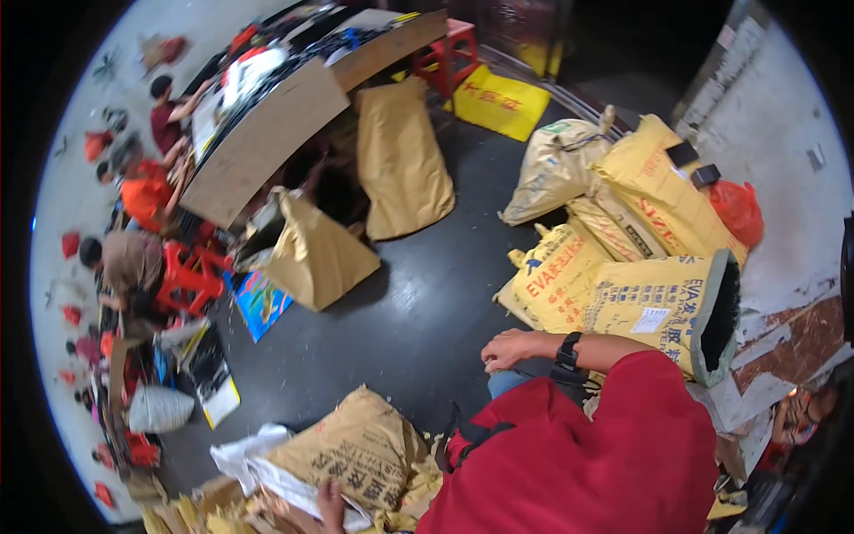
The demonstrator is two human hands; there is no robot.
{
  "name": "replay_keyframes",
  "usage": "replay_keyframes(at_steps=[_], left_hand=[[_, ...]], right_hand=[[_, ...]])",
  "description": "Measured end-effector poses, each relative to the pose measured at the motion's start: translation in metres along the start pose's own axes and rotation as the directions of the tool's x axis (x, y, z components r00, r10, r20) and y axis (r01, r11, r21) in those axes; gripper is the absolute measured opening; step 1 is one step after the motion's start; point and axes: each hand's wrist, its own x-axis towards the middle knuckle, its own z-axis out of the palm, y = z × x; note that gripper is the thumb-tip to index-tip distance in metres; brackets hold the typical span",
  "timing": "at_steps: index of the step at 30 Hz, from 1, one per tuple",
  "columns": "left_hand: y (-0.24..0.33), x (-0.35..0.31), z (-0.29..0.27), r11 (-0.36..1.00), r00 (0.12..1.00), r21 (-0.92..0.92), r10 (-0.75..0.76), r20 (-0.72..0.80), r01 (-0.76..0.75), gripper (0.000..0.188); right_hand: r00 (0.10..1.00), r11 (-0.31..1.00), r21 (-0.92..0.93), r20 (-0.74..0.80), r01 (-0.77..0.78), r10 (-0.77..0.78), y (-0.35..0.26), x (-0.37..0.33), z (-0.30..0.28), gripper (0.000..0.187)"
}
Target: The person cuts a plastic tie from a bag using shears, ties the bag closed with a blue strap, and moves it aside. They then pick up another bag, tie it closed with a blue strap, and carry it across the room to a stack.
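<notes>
My right hand, with a black watch on the wrist, rests over my blue-clad knee. Its fingers are loosely bent and nothing shows in them. At the lower edge, my left hand is partly in view, its fingers stretched upward beside a white sack. Whether they touch it I cannot tell. Behind that hand lies a brown printed paper sack, with crumpled yellowish paper sacks around it.
Several full yellow printed sacks lean together at the right; one open-mouthed sack lies on its side. Two brown sacks stand near a loaded worktable. People sit at the left near red stools.
</notes>
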Motion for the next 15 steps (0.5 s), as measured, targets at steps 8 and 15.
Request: replay_keyframes(at_steps=[8, 15], left_hand=[[0.144, 0.140, 0.155, 0.976, 0.834, -0.173, 0.206, 0.511, -0.135, 0.037], [0.179, 0.284, 0.160, 0.964, 0.729, -0.169, 0.265, 0.631, -0.204, 0.038]], right_hand=[[0.898, 0.893, 0.338, -0.220, -0.297, 0.381, 0.089, -0.031, -0.050, 0.045], [0.805, 0.852, 0.456, -0.387, -0.257, 0.450, 0.111, 0.026, -0.075, 0.045]])
